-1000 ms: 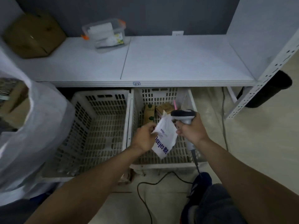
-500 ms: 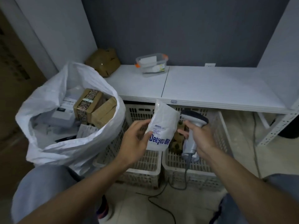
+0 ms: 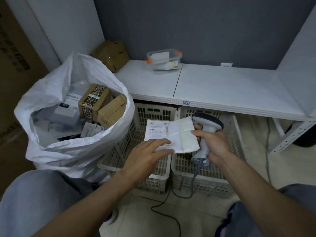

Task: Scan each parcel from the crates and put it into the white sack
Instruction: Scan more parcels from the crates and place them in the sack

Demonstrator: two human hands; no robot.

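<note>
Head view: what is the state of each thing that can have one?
white sack, open, boxes inside.
parcel, held flat, label up, over the crates.
scanner, gripped by right hand.
left hand, straight fingers rest on parcel.
clear container, closed.

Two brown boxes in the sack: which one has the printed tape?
The left brown box: a dark band with pale lettering runs across it. The box right of it is plain cardboard and lies against the right wall of the white sack.
</note>
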